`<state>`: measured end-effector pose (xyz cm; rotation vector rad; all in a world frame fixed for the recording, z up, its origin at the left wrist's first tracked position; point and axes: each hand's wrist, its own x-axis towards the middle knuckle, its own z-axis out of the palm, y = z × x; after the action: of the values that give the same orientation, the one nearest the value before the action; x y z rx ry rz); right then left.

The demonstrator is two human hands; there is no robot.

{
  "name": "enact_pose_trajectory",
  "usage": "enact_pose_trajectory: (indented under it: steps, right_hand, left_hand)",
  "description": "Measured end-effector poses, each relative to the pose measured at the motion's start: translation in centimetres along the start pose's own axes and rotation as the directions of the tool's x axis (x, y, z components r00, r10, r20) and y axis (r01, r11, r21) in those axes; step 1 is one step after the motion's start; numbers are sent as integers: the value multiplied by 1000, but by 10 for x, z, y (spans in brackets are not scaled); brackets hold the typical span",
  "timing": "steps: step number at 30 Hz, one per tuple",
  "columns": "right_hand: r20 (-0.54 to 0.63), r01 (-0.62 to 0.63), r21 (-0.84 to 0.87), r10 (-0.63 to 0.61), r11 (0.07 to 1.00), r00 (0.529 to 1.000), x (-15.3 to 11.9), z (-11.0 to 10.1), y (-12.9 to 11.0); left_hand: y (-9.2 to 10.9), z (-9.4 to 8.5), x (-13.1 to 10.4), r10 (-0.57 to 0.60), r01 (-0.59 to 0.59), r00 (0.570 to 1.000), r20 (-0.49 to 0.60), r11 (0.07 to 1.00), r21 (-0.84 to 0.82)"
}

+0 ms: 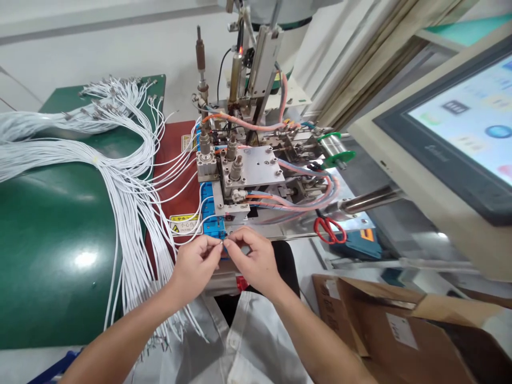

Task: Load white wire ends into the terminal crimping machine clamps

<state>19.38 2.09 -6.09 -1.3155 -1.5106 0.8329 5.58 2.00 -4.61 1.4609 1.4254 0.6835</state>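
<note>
Pinched thumb to finger, left hand (196, 266) and right hand (254, 261) meet at the near end of the blue fixture (208, 209), their catch too small to tell, white cables (128, 208) trailing from it leftward over the red plate (186, 207) toward the green table (60, 240)

Piece (224, 241) at left hand (196, 265) and right hand (255, 260) fingertips: too small to tell. White cables (132, 226) cut off at left edge. Monitor (452, 144) cropped right, icons blurred. Cardboard box (368, 320) runs out bottom. Warning label (183, 225) small print unreadable.
</note>
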Motion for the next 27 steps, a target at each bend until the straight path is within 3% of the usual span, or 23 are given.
enact_pose_trajectory:
  steps: [4, 7, 10, 14, 17, 20, 22, 27]
  right_hand:
    - [-112, 87, -36, -90, 996, 990, -4, 9, 1]
    - [-10, 218, -115, -221, 969, 975, -2, 5, 5]
    - [122, 284, -135, -269, 949, 955, 4, -3, 8]
    - [260, 289, -163, -241, 943, 935, 11, -13, 7]
    - [287, 212, -131, -168, 968, 943, 12, -12, 4]
    - [98, -34, 63, 27, 997, 995, 6, -1, 2]
    - [0, -164, 188, 167, 968, 986, 0, 9, 1]
    - [-67, -182, 194, 198, 964, 978, -9, 16, 3]
  left_hand:
    - [1, 2, 0, -75, 74, 997, -4, 983, -170]
    - [2, 1, -1, -100, 97, 995, -12, 981, -165]
    - [0, 0, -1, -92, 90, 996, -18, 991, -96]
    - [-1, -4, -1, 59, -53, 998, -35, 987, 151]
    - [1, -5, -1, 127, -126, 992, 11, 962, 240]
    - [2, -3, 0, 17, -18, 1000, 26, 999, 29]
    - [2, 0, -1, -30, 31, 1000, 4, 995, -91]
    - [-2, 2, -1, -33, 32, 999, -3, 982, -188]
